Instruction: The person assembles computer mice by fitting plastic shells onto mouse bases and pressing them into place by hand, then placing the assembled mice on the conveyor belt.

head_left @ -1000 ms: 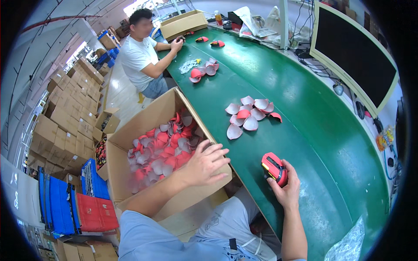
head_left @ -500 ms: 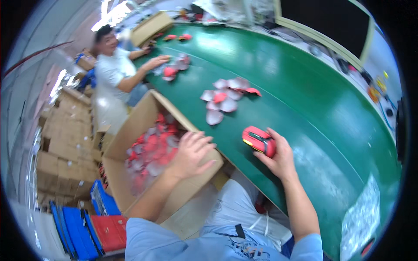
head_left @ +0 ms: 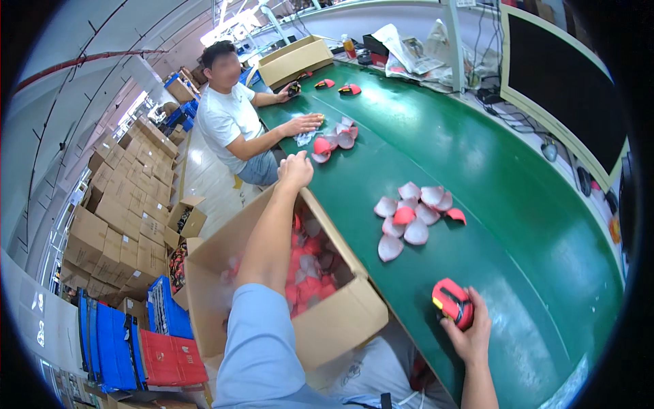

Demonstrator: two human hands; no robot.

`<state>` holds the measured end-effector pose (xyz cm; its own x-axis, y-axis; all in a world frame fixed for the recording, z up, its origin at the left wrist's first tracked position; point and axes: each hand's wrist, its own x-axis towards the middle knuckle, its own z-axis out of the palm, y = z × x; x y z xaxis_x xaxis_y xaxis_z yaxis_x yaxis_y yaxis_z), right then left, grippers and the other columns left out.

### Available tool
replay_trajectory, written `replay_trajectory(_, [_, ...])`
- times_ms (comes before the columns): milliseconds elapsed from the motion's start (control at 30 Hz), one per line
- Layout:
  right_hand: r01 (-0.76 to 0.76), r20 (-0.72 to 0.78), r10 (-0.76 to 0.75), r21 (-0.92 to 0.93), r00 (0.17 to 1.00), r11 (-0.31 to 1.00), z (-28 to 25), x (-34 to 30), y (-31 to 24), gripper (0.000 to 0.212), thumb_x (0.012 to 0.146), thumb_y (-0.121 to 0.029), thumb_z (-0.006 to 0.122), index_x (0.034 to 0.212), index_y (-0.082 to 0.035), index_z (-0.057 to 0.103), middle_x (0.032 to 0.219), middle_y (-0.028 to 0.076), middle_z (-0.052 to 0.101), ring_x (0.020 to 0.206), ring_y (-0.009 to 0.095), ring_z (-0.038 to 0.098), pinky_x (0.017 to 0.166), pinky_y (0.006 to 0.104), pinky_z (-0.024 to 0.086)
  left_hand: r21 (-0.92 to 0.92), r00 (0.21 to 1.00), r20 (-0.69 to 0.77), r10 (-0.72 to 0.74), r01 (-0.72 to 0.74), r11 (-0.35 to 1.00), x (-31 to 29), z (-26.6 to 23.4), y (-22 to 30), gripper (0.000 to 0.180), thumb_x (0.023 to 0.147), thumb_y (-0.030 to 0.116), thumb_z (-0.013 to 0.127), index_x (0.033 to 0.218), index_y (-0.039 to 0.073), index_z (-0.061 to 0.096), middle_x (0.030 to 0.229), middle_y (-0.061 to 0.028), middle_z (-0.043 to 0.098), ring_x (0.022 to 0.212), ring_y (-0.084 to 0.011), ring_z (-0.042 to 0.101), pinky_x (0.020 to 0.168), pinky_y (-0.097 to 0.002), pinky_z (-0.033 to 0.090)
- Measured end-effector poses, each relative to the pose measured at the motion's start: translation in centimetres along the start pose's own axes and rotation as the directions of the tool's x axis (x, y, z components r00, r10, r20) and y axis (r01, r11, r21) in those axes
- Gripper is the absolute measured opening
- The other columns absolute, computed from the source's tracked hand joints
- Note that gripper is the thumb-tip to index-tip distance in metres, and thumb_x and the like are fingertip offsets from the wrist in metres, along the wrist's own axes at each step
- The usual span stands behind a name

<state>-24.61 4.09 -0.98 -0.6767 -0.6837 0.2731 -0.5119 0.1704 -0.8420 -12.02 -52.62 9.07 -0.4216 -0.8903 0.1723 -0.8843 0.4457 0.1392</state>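
Observation:
My right hand (head_left: 471, 328) rests by the near part of the green table, its thumb and fingers around a rounded red-and-black device (head_left: 453, 303) with a yellow patch. My left arm stretches over an open cardboard box (head_left: 347, 320) full of red and pale curved shells (head_left: 306, 273). At the box's far corner is my left hand (head_left: 296, 170), close to a small cluster of shells (head_left: 334, 141) on the table; its fingertips face away and are hidden. A larger group of petal-like shells (head_left: 415, 232), pale inside and red outside, lies mid-table.
Across the far left, a co-worker (head_left: 231, 112) sits holding a dark device (head_left: 293, 90), the other hand on a cloth. Two red devices (head_left: 349, 90) lie farther back near an open carton (head_left: 296, 61). A monitor (head_left: 562, 88) borders the right side; stacked cartons (head_left: 129, 232) stand left.
My left hand has reached forward from above the near side of the box to its far corner. My right hand still holds the device. The view has shifted, showing more of the far end.

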Motion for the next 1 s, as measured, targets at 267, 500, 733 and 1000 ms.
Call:
replay_trajectory(267, [-0.095,0.089,0.101,-0.070,0.991,0.993,-1.7,-0.8,-2.1,0.070,0.080,-0.025,0.094,0.138,-0.002,0.064,0.125,0.017,0.067,0.111,0.036,0.065,0.098,0.0430,0.053,0.087,0.984,-0.004,-0.178,0.177,0.980,10.5,3.4,0.4,0.051,0.102,0.026,0.053,0.152,0.025,0.058,0.145,-0.0225,0.061,0.139,-0.0426,0.054,0.117,-0.0540,0.043])
replay_trajectory(500, [-0.352,0.041,0.350,0.081,0.936,0.932,-2.2,-6.6,0.3,0.076,0.079,-0.022,0.094,0.144,0.001,0.059,0.128,0.019,0.066,0.115,0.033,0.064,0.101,0.0396,0.052,0.095,0.990,0.114,-0.077,0.066,0.993,19.4,6.6,0.9,0.072,0.093,0.017,0.061,0.163,0.029,0.045,0.148,-0.0162,0.064,0.134,-0.0331,0.064,0.114,-0.0448,0.050])
replay_trajectory(733, [-0.029,0.204,0.061,-0.153,0.977,0.988,-3.4,-4.9,0.2,0.088,0.068,-0.025,0.101,0.142,-0.004,0.059,0.132,0.023,0.070,0.112,0.041,0.070,0.094,0.0487,0.056,0.145,0.988,0.144,-0.051,0.030,0.989,21.7,8.3,1.3,0.071,0.095,0.016,0.056,0.163,0.029,0.044,0.152,-0.0162,0.061,0.137,-0.0326,0.062,0.115,-0.0456,0.049])
replay_trajectory(1000, [0.077,0.286,0.014,-0.305,0.958,0.949,-4.7,-8.0,2.0,0.075,0.075,-0.023,0.095,0.137,0.002,0.062,0.133,0.025,0.070,0.117,0.042,0.070,0.099,0.0496,0.055,0.159,0.998,0.058,0.013,-0.022,0.987,22.4,8.8,0.8,0.073,0.091,0.009,0.050,0.161,0.027,0.047,0.147,-0.0202,0.063,0.136,-0.0374,0.061,0.116,-0.0473,0.046])
